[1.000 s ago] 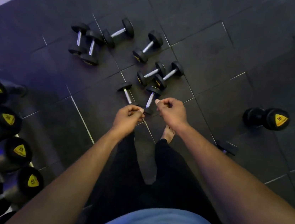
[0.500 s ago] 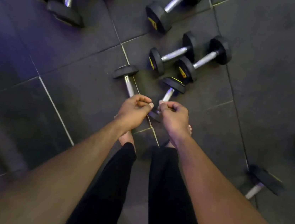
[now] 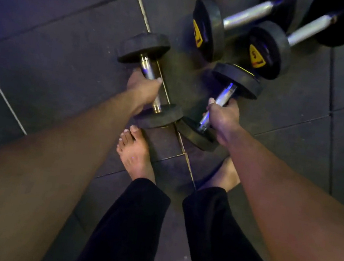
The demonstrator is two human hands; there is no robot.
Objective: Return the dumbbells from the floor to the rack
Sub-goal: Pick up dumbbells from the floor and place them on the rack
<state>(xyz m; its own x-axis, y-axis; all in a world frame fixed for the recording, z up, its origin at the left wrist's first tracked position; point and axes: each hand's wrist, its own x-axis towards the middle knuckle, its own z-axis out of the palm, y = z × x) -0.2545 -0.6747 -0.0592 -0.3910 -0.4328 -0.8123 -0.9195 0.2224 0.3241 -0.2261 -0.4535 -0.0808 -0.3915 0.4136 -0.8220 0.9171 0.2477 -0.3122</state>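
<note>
Four black round-ended dumbbells with silver metal bars lay on the dark rubber floor [image 3: 46, 50]. The left hand [image 3: 143, 89] curled its fingers around one dumbbell [image 3: 150, 73]. The right hand [image 3: 223, 112] curled around another [image 3: 225, 93], and two more dumbbells [image 3: 245, 20] lay touching just beyond.

Both bare arms extended forward and down, left hand [image 3: 142, 88] curled round a dumbbell handle [image 3: 149, 74], right hand [image 3: 224, 113] curled round a second handle [image 3: 222, 97], wrists straight, hands apart, bare feet below.

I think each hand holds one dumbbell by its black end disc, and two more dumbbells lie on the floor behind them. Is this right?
Not fully. In the head view the left hand and right hand each hold the metal handle, not the disc, of the left dumbbell and right dumbbell. Two more dumbbells do lie behind.
</note>
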